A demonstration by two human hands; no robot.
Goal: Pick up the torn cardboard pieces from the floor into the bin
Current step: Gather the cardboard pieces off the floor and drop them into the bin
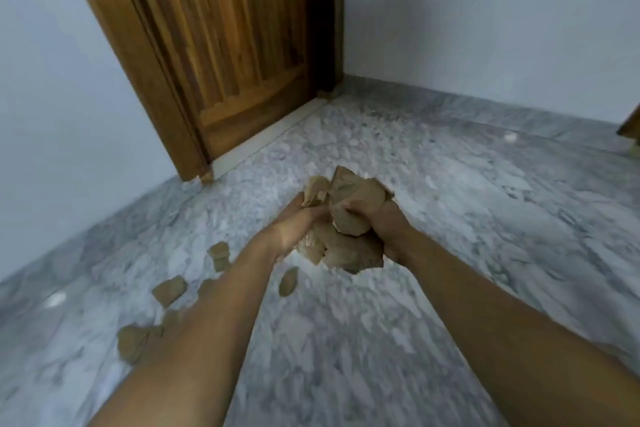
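Observation:
A bundle of torn brown cardboard pieces (pixel 348 222) is held between both my hands above the grey marble floor. My left hand (pixel 296 227) cups the bundle from the left, fingers curled against it. My right hand (pixel 384 225) grips it from the right, thumb over a large piece. Several loose cardboard pieces lie on the floor at the lower left: one (pixel 169 290) beside my left forearm, another (pixel 131 343) nearer me, a small one (pixel 288 281) under the bundle. No bin is in view.
A closed wooden door (pixel 225 45) stands in the corner ahead, with pale walls on both sides. A wooden furniture leg (pixel 632 126) shows at the right edge. Grey marble floor (pixel 450 201) stretches to the right.

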